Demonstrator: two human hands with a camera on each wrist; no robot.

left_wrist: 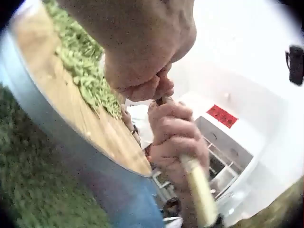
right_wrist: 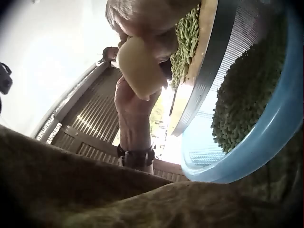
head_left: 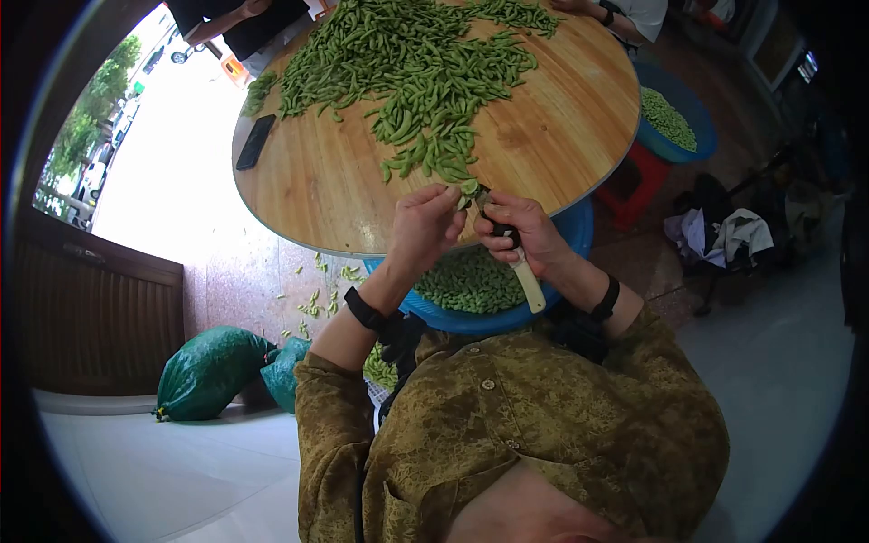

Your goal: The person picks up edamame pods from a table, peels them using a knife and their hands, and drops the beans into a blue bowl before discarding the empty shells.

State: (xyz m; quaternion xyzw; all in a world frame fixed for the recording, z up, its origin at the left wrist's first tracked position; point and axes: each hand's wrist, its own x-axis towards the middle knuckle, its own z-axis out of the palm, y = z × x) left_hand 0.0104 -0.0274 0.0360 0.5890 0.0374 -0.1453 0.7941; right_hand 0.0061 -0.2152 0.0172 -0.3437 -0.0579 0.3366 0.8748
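Near the table's front edge, my left hand (head_left: pixel 425 222) pinches a split green pod (head_left: pixel 469 186) between thumb and fingers. My right hand (head_left: pixel 534 233) grips a knife with a cream handle (head_left: pixel 530 290), its tip end right at the pod. That handle (left_wrist: pixel 200 190) sticks out below the right fist in the left wrist view, where the left fingers hide the pod. Seen end-on in the right wrist view, the pale handle (right_wrist: pixel 137 69) covers part of the hands. Beyond them a large heap of green pods (head_left: pixel 389 63) spreads over the round wooden table (head_left: pixel 561 118).
Below the hands stands a blue basin (head_left: pixel 587 235) holding shelled green beans (head_left: pixel 471 282). A phone (head_left: pixel 256 142) lies at the table's left. Green sacks (head_left: pixel 213 371) and scattered pods sit on the floor. Another blue basin (head_left: pixel 701 149) rests on a red stool (head_left: pixel 638 185). Other people sit across the table.
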